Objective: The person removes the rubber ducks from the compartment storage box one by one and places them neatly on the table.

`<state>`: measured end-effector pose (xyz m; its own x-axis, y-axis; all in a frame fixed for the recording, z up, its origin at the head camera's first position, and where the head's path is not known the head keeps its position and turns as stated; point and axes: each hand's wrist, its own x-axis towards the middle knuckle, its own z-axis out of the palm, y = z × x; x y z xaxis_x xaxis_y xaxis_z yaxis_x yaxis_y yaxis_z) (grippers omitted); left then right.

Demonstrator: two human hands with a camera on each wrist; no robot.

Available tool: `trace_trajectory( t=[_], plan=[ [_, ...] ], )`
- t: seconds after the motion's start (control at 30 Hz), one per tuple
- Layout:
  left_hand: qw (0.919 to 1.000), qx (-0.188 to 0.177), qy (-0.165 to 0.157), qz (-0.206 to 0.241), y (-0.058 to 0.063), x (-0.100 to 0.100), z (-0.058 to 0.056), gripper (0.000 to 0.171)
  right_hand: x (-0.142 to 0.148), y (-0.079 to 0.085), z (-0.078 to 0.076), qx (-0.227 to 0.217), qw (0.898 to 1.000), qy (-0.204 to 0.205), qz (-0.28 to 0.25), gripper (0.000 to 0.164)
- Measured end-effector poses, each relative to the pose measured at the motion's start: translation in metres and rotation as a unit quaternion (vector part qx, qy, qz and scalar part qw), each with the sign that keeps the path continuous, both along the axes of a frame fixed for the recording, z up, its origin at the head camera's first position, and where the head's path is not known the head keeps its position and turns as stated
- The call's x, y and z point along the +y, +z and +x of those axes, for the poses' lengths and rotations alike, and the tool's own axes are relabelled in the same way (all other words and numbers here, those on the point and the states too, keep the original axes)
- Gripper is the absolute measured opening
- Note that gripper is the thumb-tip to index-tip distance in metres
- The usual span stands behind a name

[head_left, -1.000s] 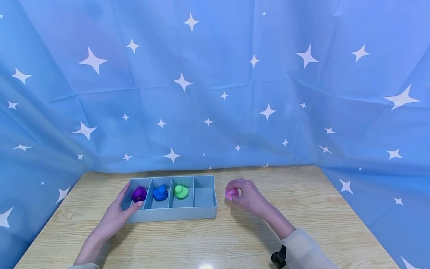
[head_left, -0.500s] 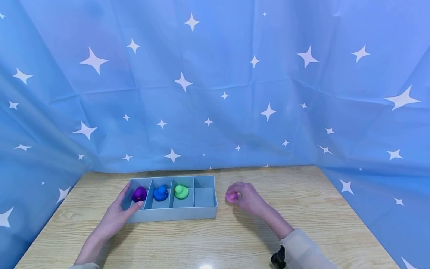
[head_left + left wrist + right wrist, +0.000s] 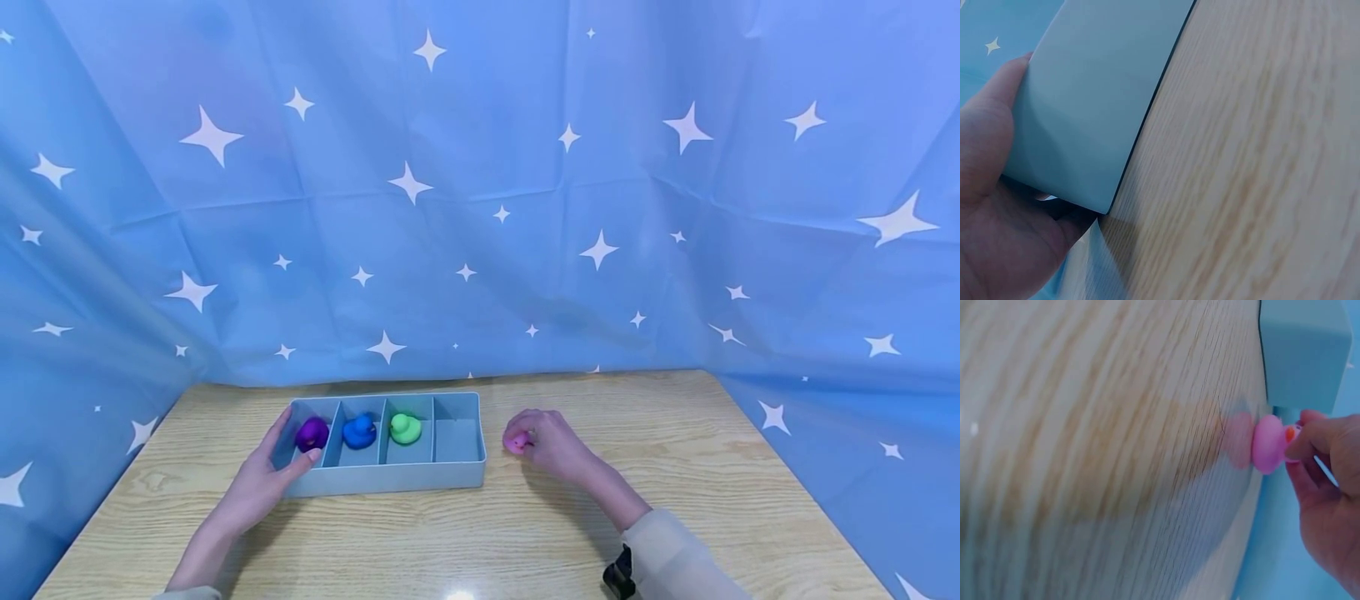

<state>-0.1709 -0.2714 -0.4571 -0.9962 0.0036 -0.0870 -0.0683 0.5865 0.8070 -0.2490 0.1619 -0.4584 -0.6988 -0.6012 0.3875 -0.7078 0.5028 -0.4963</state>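
My left hand (image 3: 258, 487) grips the left end of a blue-grey divided box (image 3: 390, 479), its thumb over the near rim and its fingers at the outer side. The left wrist view shows the box wall (image 3: 1097, 100) between thumb and fingers. Inside, from left to right, a purple rubber duck (image 3: 312, 434), a blue one (image 3: 360, 431) and a green one (image 3: 406, 428) each sit in their own compartment; the rightmost compartment holds nothing. Just right of the box, my right hand (image 3: 553, 446) pinches a pink rubber duck (image 3: 1267, 445) by its head, with its underside at the tabletop.
A pale wood-grain table (image 3: 420, 542) carries everything. Behind it and along both sides hangs a blue cloth (image 3: 480, 208) with white stars. A black band (image 3: 619, 573) is on the right wrist by the sleeve.
The right hand has come slightly nearer to me, and the pink duck in its fingers has turned, its beak now toward the hand. The left hand and the box have stayed put.
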Motion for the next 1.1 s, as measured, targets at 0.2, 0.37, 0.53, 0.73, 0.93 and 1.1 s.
trace_trajectory(
  t=[0.2, 0.37, 0.53, 0.73, 0.93, 1.1],
  plan=[
    [1.0000, 0.006, 0.000, 0.002, -0.001, -0.001, 0.001, 0.103, 0.000, 0.002, 0.001, -0.017, 1.000, -0.003, 0.020, 0.035],
    [0.9999, 0.013, -0.001, 0.009, -0.003, 0.000, 0.002, 0.102, -0.002, 0.015, 0.004, -0.030, 0.999, -0.037, 0.012, 0.031],
    [0.9999, 0.012, 0.000, 0.007, -0.003, 0.000, 0.002, 0.103, -0.014, 0.039, 0.005, -0.042, 0.997, -0.057, -0.020, 0.037],
    [1.0000, 0.009, -0.001, 0.001, -0.001, 0.000, -0.002, 0.105, -0.044, 0.056, 0.009, -0.070, 0.995, -0.039, -0.064, 0.039],
    [1.0000, 0.005, -0.001, 0.008, -0.002, 0.001, -0.002, 0.104, -0.079, 0.054, 0.011, -0.116, 0.988, 0.018, -0.100, 0.041],
    [0.9997, 0.017, 0.004, 0.016, -0.005, -0.002, 0.000, 0.104, -0.111, 0.049, 0.009, -0.169, 0.981, 0.027, -0.096, 0.043]
  ],
)
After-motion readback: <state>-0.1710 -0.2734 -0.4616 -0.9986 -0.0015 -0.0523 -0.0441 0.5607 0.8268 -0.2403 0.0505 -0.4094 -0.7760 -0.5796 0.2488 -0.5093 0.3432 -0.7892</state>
